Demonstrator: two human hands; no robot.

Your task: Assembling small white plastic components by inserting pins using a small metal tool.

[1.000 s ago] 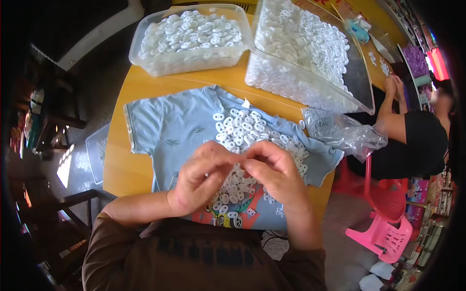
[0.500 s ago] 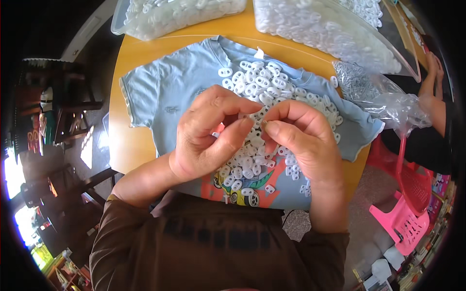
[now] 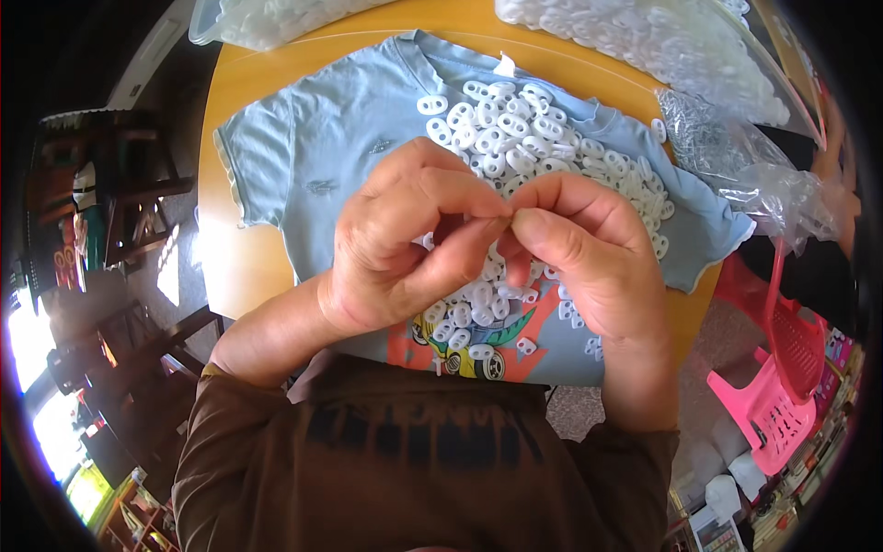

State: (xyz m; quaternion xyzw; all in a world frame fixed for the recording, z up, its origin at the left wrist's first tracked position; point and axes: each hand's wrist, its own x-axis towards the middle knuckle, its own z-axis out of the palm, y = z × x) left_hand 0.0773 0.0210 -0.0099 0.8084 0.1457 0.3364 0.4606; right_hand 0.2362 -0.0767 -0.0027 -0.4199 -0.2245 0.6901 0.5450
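Over the heap of small pieces, my left hand [image 3: 414, 235] is closed in a pinch, thumb against forefinger. My right hand [image 3: 589, 248] pinches too, and the fingertips of both hands meet. Whatever lies between them is too small or too covered to make out. Beneath and beyond the hands spread white oval plastic pieces [image 3: 515, 129], each with two holes. They lie on a light blue T-shirt [image 3: 340, 147] with a coloured car print, laid flat on a wooden table [image 3: 225, 267]. Several smaller pieces lie beside my right wrist.
Clear plastic bins [image 3: 635, 46] full of white pieces stand at the far edge. A clear bag [image 3: 704, 138] of small metallic-looking parts lies at the far right. Another person's arm [image 3: 835, 175] shows beyond it. A red chair [image 3: 791, 350] and pink stool [image 3: 763, 414] stand on the right.
My two hands have come together, so the fingertips that were slightly apart now touch. The view has shifted a little, moving the table and bins upward in the picture.
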